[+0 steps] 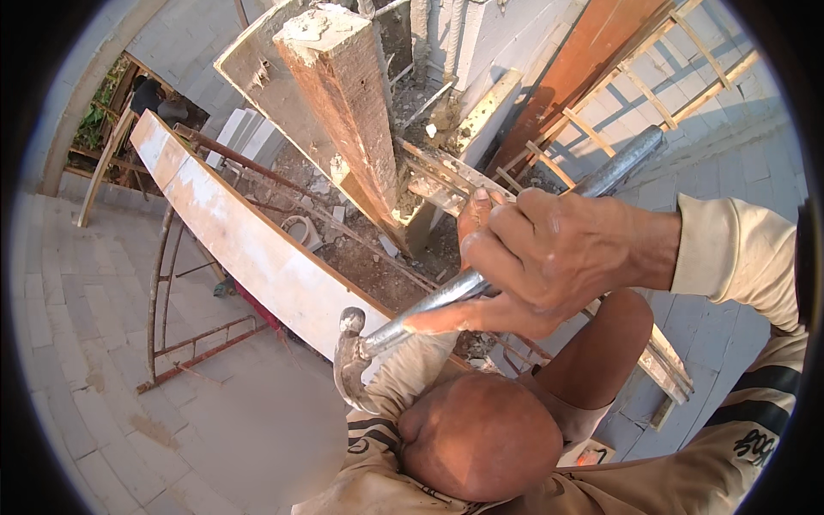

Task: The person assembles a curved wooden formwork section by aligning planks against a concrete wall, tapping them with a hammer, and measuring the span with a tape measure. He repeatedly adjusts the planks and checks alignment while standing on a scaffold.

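1. Head view: the right hand (549, 249) is wrapping its grip round a claw hammer (438, 297), in front of the timber post (339, 94).
2. The left hand (474, 219) is mostly hiding behind the right hand, right of the post; I cannot tell its grip.
3. Work is probably sitting midway: a cement-smeared board (257, 73) is already standing beside the post; what remains is not showing.

Right hand (554, 257) bare, whitish specks (556, 227) on back. Right sleeve (755, 257) tan, long, loose cuff (702, 247); dark bands (768, 378), black lettering (755, 445) higher up. Left sleeve (418, 365) tan, dark-banded too. Knees (485, 438) bare; pale legwear (584, 423).
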The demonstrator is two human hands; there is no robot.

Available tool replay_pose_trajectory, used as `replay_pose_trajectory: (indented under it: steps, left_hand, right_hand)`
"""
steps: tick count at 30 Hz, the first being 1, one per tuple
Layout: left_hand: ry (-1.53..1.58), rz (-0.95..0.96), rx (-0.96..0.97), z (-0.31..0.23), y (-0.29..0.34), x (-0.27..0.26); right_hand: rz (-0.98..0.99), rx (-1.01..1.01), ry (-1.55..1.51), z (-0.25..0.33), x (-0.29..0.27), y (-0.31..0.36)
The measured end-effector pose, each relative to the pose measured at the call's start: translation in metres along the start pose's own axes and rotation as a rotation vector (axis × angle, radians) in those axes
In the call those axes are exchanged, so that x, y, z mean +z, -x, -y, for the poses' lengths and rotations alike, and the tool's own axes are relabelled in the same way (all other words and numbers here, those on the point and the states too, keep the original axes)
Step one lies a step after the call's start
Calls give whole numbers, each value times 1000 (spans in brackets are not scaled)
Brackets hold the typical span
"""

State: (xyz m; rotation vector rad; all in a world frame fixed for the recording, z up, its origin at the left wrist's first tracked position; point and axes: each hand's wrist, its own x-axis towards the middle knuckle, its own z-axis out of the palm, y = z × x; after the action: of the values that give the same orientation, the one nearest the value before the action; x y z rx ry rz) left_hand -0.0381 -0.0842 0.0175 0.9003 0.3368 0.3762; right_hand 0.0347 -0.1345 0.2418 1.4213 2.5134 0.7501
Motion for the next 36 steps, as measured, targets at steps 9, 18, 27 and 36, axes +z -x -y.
replay_pose_trajectory:
  steps: [9,18,27,36]
  left_hand:
    - [-21,-7,-7,14,2,-3]
    - [456,34,-64,8,-31,29]
    - [-191,-79,-125,1,-22,1]
    - [-1007,-52,-68,-36,-24,-27]
  right_hand:
    - [7,-61,4,18,-8,1]
    - [207,131,31,-15,4,26]
    - [308,387,-156,36,-30,82]
    - [154,1598,-962,83,0,217]
